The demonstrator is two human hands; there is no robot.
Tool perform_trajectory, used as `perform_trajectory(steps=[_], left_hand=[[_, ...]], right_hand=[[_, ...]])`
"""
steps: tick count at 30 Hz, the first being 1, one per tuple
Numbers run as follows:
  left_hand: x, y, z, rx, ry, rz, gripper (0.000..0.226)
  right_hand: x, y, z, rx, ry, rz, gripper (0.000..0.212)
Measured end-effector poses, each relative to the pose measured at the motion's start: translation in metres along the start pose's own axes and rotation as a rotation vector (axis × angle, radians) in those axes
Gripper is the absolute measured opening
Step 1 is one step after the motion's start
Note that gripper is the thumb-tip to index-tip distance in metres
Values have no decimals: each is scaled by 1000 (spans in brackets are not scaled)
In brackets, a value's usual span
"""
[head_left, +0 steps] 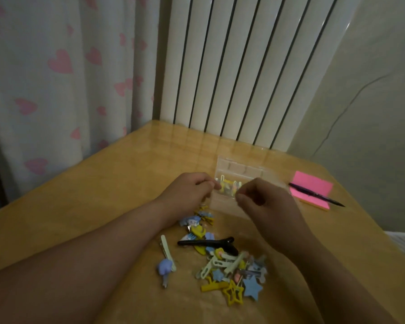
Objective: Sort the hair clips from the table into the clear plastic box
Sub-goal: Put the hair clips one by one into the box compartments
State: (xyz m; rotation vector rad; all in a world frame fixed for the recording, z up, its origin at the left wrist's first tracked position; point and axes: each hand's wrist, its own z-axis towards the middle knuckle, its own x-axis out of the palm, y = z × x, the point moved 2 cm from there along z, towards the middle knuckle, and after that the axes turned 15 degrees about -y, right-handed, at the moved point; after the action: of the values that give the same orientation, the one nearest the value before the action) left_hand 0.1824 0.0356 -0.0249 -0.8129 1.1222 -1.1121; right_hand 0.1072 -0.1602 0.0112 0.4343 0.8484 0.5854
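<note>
Hair clips [232, 270] lay in a loose pile on the bench [91, 195], among them a long black clip [206, 242] and a blue star [253, 288]. Beyond the pile stood the clear box [241, 169], with a few yellow and pale clips [229, 187] already inside. The left hand [189, 190] was at the box's left side, fingers curled, fingertips against its edge; whether it gripped the box could not be told. The right hand [267, 202] was at the box's near right side, thumb and forefinger drawn together; what it held, if anything, could not be told. A pen [318, 195] rested across a pink notepad [311, 185] to the right of the box.
</note>
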Motion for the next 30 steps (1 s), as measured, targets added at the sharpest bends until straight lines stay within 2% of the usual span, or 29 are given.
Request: perform_trajectory(steps=[3, 7, 12, 15, 22, 27, 30], left_hand=[[0, 1, 2, -19, -3, -15, 31], [-1, 0, 4, -74, 17, -96, 35], [0, -1, 4, -107, 25, -135, 36], [1, 0, 4, -100, 19, -122, 36], [0, 0, 4, -94, 19, -112, 33], [2, 3, 4, -48, 15, -74, 28], [3, 8, 6, -15, 20, -45, 25]], right_hand=[[13, 4, -10, -55, 149, -55, 8], [24, -1, -13, -90, 242, -134, 19], [35, 7, -11, -190, 256, -212, 34], [40, 11, -10, -235, 263, -277, 32], [33, 11, -11, -200, 285, -384, 19], [30, 10, -13, -175, 309, -391, 17], [31, 9, -13, -154, 287, -379, 26]])
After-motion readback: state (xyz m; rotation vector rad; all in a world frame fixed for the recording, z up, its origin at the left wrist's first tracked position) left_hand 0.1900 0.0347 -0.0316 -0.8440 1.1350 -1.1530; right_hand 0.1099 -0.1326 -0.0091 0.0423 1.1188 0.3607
